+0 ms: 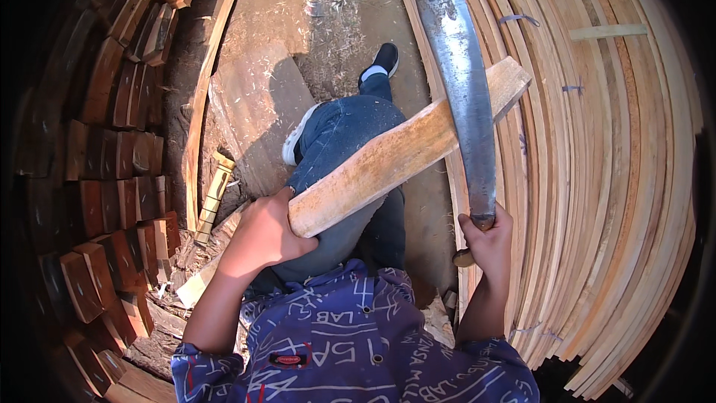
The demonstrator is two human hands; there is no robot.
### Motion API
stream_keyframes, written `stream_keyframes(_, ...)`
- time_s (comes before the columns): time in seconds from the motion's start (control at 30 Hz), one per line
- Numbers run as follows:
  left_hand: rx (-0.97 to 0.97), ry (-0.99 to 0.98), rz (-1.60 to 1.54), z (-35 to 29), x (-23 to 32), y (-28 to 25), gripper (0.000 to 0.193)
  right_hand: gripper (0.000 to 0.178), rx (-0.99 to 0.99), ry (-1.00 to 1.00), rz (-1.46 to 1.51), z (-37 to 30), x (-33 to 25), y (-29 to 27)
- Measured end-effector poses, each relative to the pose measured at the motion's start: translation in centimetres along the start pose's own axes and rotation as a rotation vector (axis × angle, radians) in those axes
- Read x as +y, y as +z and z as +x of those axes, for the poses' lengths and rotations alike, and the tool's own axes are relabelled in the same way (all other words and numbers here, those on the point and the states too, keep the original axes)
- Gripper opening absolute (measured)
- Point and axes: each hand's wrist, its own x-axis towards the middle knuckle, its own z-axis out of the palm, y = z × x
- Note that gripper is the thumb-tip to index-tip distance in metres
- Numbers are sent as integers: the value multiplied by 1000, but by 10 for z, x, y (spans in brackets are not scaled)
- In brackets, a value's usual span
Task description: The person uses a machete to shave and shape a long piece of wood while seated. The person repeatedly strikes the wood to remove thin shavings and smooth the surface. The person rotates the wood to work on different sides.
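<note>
My left hand is closed round the near end of a pale, rough-hewn piece of wood. The wood slants away to the upper right, over my jeans. In my right hand is a machete, gripped by its handle, whose butt shows below my fist. Its broad steel blade points up and away, crossing in front of the wood's far part. Whether blade and wood touch, I cannot tell.
Long sawn planks lie stacked along my right. Short wood blocks are piled at my left. A yellowish sheath and a long thin strip of wood lie on the ground near a flat board. Shavings litter the ground ahead.
</note>
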Motion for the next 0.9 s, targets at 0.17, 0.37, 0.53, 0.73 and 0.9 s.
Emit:
stream_keyframes(0.17, 0, -1, 13, 1, 1, 1, 57, 13, -20, 63, 111, -6, 8, 17)
stream_keyframes(0.37, -14, -24, -1, 2, 2, 1, 57, 14, -2, 127, 163, 4, 1, -7)
stream_keyframes(0.53, 3, 17, 28, -1, 1, 3, 58, 15, -34, -79, -56, -9, 20, 7)
stream_keyframes(0.73, -12, 37, 9, 3, 0, 3, 60, 10, -22, 161, 84, -5, 18, 6)
stream_keyframes(0.9, -2, -8, 14, 0, 3, 3, 59, 8, -81, -125, -75, -16, 31, 9)
